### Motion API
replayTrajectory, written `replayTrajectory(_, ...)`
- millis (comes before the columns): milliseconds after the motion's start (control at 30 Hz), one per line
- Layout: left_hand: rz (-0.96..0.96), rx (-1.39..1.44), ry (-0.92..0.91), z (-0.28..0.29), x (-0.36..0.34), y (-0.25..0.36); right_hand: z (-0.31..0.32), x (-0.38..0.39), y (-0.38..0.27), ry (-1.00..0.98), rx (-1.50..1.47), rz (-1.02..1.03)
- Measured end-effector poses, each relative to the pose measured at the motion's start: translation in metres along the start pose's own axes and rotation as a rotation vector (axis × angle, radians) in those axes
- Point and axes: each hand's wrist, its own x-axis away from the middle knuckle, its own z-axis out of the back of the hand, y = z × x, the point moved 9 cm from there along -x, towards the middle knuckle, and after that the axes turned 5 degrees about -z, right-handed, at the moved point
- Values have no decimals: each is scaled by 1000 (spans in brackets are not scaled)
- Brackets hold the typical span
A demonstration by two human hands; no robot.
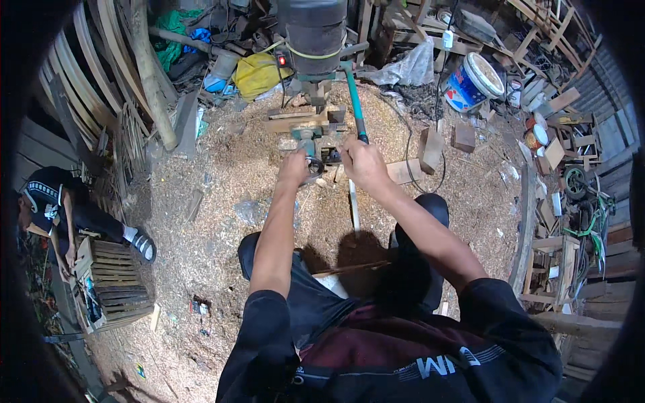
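In front of me stands a machine with a dark cylindrical motor housing (313, 40) and a tool head pointing down at a wooden piece (299, 123) held on its table. My right hand (363, 163) is closed around the lower end of a long green lever (355, 101) on the machine's right side. Closed too, my left hand (293, 168) grips the rim of a small dark handwheel (314, 169) below the wooden piece. Its fingertips are partly hidden. A red light (282, 60) glows on a switch beside the housing.
Wood shavings (201, 235) cover the floor. Wooden blocks (431, 149) and a black cable lie to the right, with a paint bucket (472, 82) behind. A yellow sack (259, 75) lies at back left. Another person (57, 215) sits far left beside a slatted crate (117, 282).
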Motion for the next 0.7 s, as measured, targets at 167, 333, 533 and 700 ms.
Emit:
replayTrajectory(167, -23, -15, -7, -4, -2, -2, -18, 11, 13, 11, 75, 47)
replayTrajectory(333, -50, -33, 20, -4, -3, -2, -44, 28, 23, 2, 194, 106)
replayTrajectory(533, -14, 19, -36, -5, -1, 0, -75, 37, 48, -10, 273, 120)
replayTrajectory(700, -46, 17, 27, 2, -1, 2, -89, 42, 56, -1, 294, 138)
